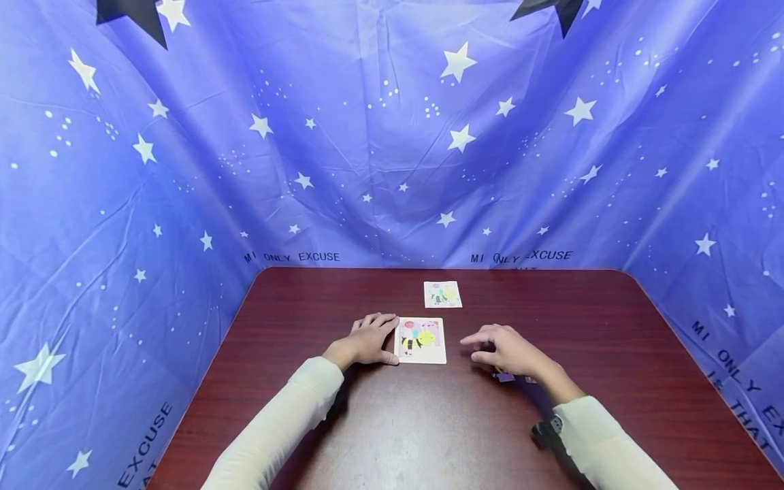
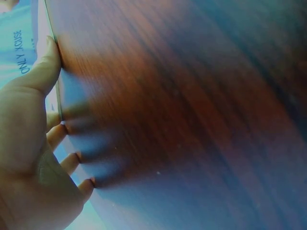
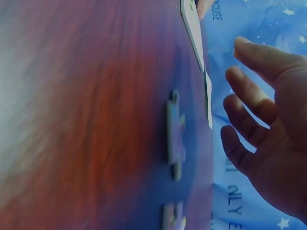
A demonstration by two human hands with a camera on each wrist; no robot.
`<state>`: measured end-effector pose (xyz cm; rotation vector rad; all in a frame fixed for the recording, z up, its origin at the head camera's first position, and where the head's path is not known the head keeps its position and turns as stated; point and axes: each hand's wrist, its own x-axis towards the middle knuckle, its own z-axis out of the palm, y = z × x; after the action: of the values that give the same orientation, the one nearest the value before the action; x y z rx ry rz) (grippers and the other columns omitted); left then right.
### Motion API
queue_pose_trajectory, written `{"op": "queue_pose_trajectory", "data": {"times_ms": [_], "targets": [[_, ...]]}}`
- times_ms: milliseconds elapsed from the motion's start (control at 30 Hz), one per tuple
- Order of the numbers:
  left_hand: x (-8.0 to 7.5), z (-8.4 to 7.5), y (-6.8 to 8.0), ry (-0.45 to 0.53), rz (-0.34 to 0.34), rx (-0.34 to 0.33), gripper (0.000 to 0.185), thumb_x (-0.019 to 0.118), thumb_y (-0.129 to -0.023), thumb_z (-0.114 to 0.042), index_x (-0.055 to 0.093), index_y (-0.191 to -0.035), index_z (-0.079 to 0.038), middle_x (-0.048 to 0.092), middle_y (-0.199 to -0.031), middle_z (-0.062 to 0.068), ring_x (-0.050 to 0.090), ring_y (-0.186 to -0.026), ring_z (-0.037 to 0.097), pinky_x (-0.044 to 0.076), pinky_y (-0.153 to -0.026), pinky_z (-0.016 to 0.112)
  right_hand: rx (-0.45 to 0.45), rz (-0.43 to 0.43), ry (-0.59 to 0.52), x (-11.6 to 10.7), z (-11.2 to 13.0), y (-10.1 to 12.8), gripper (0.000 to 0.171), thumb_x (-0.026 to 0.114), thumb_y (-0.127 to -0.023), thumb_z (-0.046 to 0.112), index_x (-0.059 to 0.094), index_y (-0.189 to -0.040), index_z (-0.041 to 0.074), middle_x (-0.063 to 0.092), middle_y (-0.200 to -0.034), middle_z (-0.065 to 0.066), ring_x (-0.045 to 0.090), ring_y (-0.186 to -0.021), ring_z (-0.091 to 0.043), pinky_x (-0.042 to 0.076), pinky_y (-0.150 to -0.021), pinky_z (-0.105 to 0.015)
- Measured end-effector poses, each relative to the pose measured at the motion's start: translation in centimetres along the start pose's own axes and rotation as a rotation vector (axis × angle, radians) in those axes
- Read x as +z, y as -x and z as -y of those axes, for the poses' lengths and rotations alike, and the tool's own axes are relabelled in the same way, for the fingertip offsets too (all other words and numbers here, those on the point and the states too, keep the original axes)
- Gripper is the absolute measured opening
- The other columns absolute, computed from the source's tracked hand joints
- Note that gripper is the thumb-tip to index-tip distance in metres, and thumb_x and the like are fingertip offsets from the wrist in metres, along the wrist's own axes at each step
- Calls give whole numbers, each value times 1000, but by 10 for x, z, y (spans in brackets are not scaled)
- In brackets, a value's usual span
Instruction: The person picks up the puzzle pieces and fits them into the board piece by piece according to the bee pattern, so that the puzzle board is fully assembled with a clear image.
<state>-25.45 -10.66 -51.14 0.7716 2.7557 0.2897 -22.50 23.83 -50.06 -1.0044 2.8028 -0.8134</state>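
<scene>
A small jigsaw board [image 1: 420,340] with a bee picture lies in the middle of the dark wooden table [image 1: 392,422]. My left hand [image 1: 367,339] rests flat on the table with its fingertips and thumb against the board's left edge [image 2: 53,103]. My right hand [image 1: 505,350] hovers with loosely spread fingers [image 3: 249,112] just right of the board, holding nothing. Beneath that hand lie loose puzzle pieces [image 3: 175,134], partly hidden in the head view [image 1: 505,376]. A second picture card [image 1: 442,294] lies farther back.
Blue star-printed cloth [image 1: 392,136] walls the table on the back and both sides. The table's rounded far corners meet the cloth. A black wrist strap [image 1: 548,432] shows on my right forearm.
</scene>
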Motion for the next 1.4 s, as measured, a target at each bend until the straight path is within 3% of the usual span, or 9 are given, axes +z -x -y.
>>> {"op": "queue_pose_trajectory", "data": {"times_ms": [367,667,933,1100,1400], "targets": [[0,-2,-1,-4,2,4,99,73,-84,-61,33,-160,-12,33,-166,6,29,-152,40,32,-114,61,33,-48,25,-2,-15,31,29,79,-87,16,78,-115,17,66,-89,14,58,-86,-4,49,-79,-28],[0,3,-2,-15,-3,-3,99,74,-84,-60,32,-161,-12,33,-166,6,29,-152,39,31,-114,62,40,-58,78,-8,-28,51,27,81,-84,18,78,-111,16,65,-87,13,56,-85,-5,46,-77,-27],[1,4,0,-14,11,-12,98,72,-86,-60,31,-161,-13,31,-167,5,27,-153,38,31,-115,61,-16,-78,142,-4,-33,61,32,83,-82,21,78,-112,14,71,-99,8,59,-90,-10,46,-79,-32],[6,5,-2,1,7,-8,97,74,-86,-57,31,-161,-12,31,-167,6,27,-153,39,30,-116,61,-16,-83,177,-1,-34,63,29,84,-80,21,80,-107,14,70,-96,9,59,-89,-11,47,-79,-34],[5,3,-3,-12,3,-9,100,73,-85,-60,30,-162,-14,30,-167,5,26,-154,38,29,-116,61,-21,-103,124,-1,-37,62,18,85,-78,17,77,-94,23,67,-90,12,57,-85,-7,44,-76,-31]]}}
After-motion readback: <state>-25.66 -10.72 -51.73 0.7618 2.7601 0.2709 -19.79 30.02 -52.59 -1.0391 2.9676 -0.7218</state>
